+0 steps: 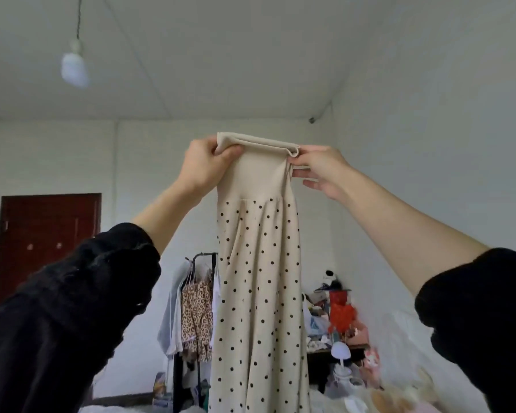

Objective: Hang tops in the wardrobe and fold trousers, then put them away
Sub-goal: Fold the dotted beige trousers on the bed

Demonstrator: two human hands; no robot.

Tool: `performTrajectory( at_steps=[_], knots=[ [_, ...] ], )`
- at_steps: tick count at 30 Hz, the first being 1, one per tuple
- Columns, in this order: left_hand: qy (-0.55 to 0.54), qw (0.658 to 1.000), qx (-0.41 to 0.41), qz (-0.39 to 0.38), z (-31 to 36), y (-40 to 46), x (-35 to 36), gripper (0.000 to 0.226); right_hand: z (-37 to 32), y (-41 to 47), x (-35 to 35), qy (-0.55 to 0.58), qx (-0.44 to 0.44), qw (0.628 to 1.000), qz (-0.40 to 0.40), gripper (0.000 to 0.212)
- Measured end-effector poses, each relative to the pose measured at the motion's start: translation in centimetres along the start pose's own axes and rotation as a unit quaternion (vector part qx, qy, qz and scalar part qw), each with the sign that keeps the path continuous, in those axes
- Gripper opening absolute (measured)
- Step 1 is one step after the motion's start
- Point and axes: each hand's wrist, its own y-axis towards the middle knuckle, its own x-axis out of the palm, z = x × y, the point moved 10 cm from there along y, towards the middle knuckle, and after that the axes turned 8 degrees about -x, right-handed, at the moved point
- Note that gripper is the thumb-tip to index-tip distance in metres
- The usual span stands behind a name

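I hold up a pair of cream trousers with black polka dots (pixel 259 293) by their plain cream waistband, raised high in front of me. My left hand (pixel 204 166) grips the waistband's left corner. At the right corner my right hand (pixel 319 171) pinches the band with thumb and forefinger, its other fingers spread loose. The legs hang straight down past the bottom of the frame. Both arms wear black sleeves pushed up.
A black clothes rack (pixel 201 293) behind the trousers carries hung tops, among them a leopard-print one (pixel 195 317). To the right stands a cluttered table (pixel 337 338) with bags and red items. A dark red door (pixel 45 242) is at far left; a bulb (pixel 73 68) hangs overhead.
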Motion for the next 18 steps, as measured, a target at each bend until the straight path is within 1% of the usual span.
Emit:
performTrajectory(
  at_steps=[2,4,6,8,9,11,12,13,15,17,18],
  knots=[
    [0.007,1.0,0.029,0.001,2.7,1.0,-0.6,0.012,-2.8,1.0,-0.2,0.008,-0.025,1.0,0.017,0.027],
    [0.002,0.999,0.042,0.011,4.7,1.8,-1.4,0.014,-4.6,1.7,-0.2,0.023,-0.04,0.998,0.033,0.023],
    [-0.009,0.999,0.048,0.021,6.4,2.5,-2.6,0.016,-5.8,2.1,0.3,0.048,-0.039,0.998,0.024,0.019],
    [0.019,0.999,0.048,0.001,7.1,3.0,-2.8,0.013,-6.4,2.6,0.5,0.062,-0.043,0.997,0.017,0.023],
    [0.035,0.998,0.052,-0.005,7.5,3.3,-2.9,0.013,-6.9,3.0,0.0,0.065,-0.056,0.996,0.034,0.025],
    [0.028,0.997,0.068,0.009,8.1,3.2,-3.3,0.021,-7.8,3.3,-0.9,0.062,-0.097,0.991,0.072,0.029],
    [0.018,0.997,0.07,0.01,8.2,3.1,-3.3,0.02,-8.0,3.4,-0.9,0.055,-0.108,0.99,0.067,0.028],
    [0.017,0.998,0.065,0.001,8.0,3.0,-3.1,0.015,-7.7,3.5,-0.4,0.044,-0.103,0.993,0.044,0.025],
    [0.051,0.997,0.052,-0.019,7.2,2.7,-2.6,0.011,-6.5,3.4,0.4,0.023,-0.071,0.997,0.003,0.021],
    [0.058,0.997,0.04,-0.023,6.0,2.5,-2.9,0.009,-5.2,3.5,0.4,0.026,-0.056,0.998,0.003,0.021],
    [0.049,0.998,0.034,-0.026,5.3,2.2,-3.2,0.009,-4.6,3.3,0.9,0.032,-0.045,0.998,-0.009,0.021]
  ],
)
